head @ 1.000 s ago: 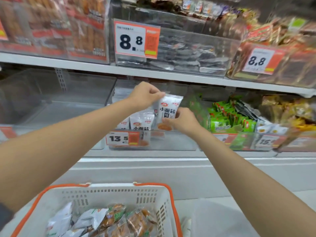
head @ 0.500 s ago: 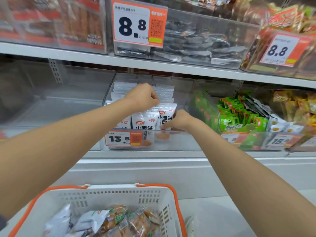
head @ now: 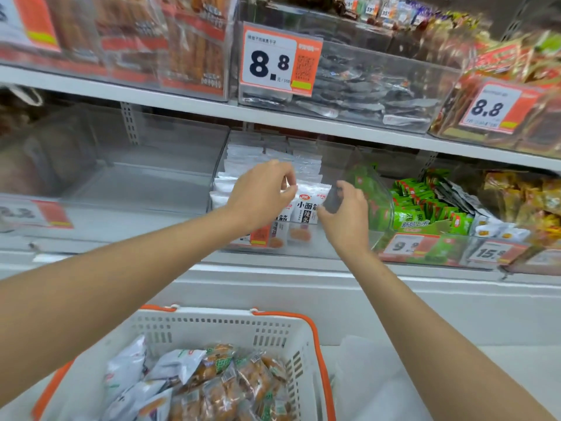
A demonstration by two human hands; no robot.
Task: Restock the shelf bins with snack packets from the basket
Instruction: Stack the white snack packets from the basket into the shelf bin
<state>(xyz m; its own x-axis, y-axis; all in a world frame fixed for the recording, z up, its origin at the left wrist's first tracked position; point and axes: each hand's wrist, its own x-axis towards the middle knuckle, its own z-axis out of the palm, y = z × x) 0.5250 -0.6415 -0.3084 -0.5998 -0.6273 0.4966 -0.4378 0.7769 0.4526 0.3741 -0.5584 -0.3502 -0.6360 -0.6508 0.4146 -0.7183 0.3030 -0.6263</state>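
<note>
A clear shelf bin [head: 306, 249] on the middle shelf holds rows of white snack packets [head: 307, 205] with black lettering. My left hand [head: 262, 194] hovers over the front packets with its fingers loosely curled and nothing in them. My right hand [head: 344, 212] is just right of the front packet, fingers apart and empty. Below, a white basket with an orange rim [head: 315, 332] holds several white and orange-brown snack packets [head: 212, 378].
An empty clear bin [head: 136, 189] stands to the left. Right of the white packets are bins of green packets [head: 422, 208] and yellow packets [head: 522, 199]. The upper shelf [head: 188, 100] carries full bins with 8.8 price tags [head: 279, 60].
The white packet held by both hands a second ago now stands in the bin's front row. Both hands have let go and drawn back slightly with fingers spread.
</note>
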